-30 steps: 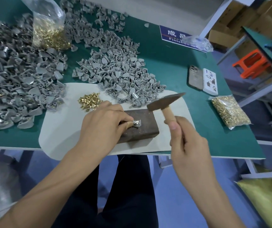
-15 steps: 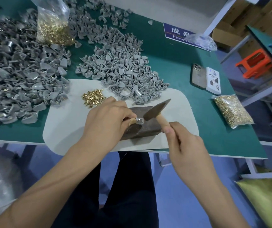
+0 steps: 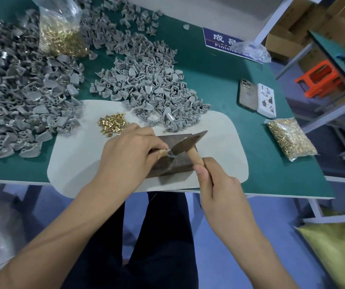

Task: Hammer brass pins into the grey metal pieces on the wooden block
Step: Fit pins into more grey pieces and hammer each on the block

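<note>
Along the left edge of the green table [image 3: 219, 84] we see a broad heap of unfinished grey metal pieces [image 3: 17, 105], with a clear plastic bag of brass pins [image 3: 60, 32] standing toward the far left corner. On the pale oval mat [image 3: 73, 163] at the near edge lies a small loose pile of brass pins [image 3: 112, 124].

Our left hand [image 3: 130, 155] rests on the dark wooden block [image 3: 177, 165], its fingertips pinching the one grey metal piece [image 3: 170, 151] being worked, which sits on the block's top. The small wooden-handled hammer [image 3: 188, 143] has its head down on that piece, and our right hand [image 3: 219, 190] is wrapped firmly round the handle.

We judge this to be a strike mid-sequence, the pin itself too small to make out. The next move calls for lifting the hammer a little and landing square, clear of the pinching fingertips.
</note>
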Demonstrator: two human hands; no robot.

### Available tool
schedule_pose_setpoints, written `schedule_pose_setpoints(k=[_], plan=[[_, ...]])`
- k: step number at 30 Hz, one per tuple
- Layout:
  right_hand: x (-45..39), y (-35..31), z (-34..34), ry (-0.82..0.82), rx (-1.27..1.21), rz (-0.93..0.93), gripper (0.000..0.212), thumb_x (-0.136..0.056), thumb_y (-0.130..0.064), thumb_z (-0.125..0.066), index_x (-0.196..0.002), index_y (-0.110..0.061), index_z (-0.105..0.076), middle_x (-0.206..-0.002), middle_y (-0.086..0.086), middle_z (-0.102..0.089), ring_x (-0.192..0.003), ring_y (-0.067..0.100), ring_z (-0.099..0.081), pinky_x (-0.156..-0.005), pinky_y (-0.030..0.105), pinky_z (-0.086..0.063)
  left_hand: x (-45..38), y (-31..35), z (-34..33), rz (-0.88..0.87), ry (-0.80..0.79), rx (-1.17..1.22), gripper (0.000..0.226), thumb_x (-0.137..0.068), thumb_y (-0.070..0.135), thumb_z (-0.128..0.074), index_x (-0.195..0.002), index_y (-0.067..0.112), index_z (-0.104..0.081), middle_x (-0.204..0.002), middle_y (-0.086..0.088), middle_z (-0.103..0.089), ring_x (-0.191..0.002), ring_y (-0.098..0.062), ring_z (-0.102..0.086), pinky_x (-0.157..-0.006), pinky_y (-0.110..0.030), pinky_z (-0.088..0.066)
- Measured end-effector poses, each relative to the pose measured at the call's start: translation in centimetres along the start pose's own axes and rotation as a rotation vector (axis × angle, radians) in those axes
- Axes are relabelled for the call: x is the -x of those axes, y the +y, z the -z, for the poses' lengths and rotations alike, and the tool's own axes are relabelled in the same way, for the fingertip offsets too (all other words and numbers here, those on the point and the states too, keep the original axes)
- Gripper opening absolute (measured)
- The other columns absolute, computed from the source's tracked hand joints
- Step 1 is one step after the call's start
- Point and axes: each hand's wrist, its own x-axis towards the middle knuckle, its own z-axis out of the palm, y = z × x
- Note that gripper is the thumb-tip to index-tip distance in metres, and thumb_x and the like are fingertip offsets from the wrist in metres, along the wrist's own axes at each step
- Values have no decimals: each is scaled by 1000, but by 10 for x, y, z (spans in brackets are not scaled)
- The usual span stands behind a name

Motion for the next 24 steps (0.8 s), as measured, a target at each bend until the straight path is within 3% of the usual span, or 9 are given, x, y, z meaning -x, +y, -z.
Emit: schedule_pose_setpoints(k=[4, 7, 11, 13, 16, 19, 22, 24], plan=[[1, 10, 4, 39, 10, -33, 44, -99, -64, -22, -111, -39, -56, -58, -4, -49, -55, 19, -49, -50, 40, -41, -1, 2, 2, 6, -9, 3, 9, -84, 42, -76, -92, 39, -77, -82, 18, -61, -85, -11, -50, -57, -27, -35], [2, 24, 8, 168, -39, -104, 37, -103, -62, -26, -129, -51, -50, -78, -19, -59, -68, 11, -51, -52, 34, -40, -1, 2, 3, 10, -19, -2, 10, -85, 44, -74, -94, 39, -77, -82, 18, -62, -86, -10, -49, -57, -27, -34], [-12, 44, 1, 248, 14, -211, 41, -105, -34, -42, -145, -39, -48, -104, -13, -51, -85, 10, -45, -68, 36, -37, 0, 3, 3, 17, -23, -5, 9, -86, 43, -73, -94, 39, -76, -83, 18, -61, -87, -10, -49, -57, -27, -33], [-21, 50, -4, 241, 0, -279, 43, -105, -24, -48, -145, -39, -49, -107, -8, -52, -86, 15, -45, -72, 36, -37, 3, 5, 4, 49, -30, 45, 6, -86, 42, -74, -91, 40, -75, -83, 18, -60, -90, -9, -50, -58, -25, -35], [-30, 53, -11, 241, 3, -289, 45, -104, -18, -48, -142, -41, -51, -107, -4, -53, -88, 21, -49, -71, 37, -37, 12, 7, 8, 155, -10, 359, 3, -83, 39, -76, -82, 37, -75, -82, 15, -63, -86, -7, -58, -67, -28, -46], [-38, 49, -17, 193, 140, -271, 50, -101, -12, -51, -143, -39, -55, -115, 6, -59, -104, 34, -50, -81, 43, -42, 20, 7, 19, 226, 25, 599, 4, -85, 35, -75, -81, 33, -74, -81, 13, -65, -71, -1, -60, -61, -10, -38], [-43, 36, -19, 442, 76, -153, 36, -97, -9, -62, -129, -26, -68, -117, 9, -64, -106, 35, -46, -94, 49, -41, 23, 4, 31, 285, 34, 721, 6, -86, 27, -73, -82, 30, -75, -80, 10, -67, -53, 6, -50, -54, -5, -34], [-44, 20, -18, 568, -98, 19, 23, -98, -15, -64, -118, -24, -71, -111, -5, -66, -105, 24, -50, -93, 46, -46, 22, 2, 37, 316, 67, 745, 6, -87, 24, -73, -82, 28, -76, -79, 11, -67, -48, 7, -47, -50, -5, -31]])
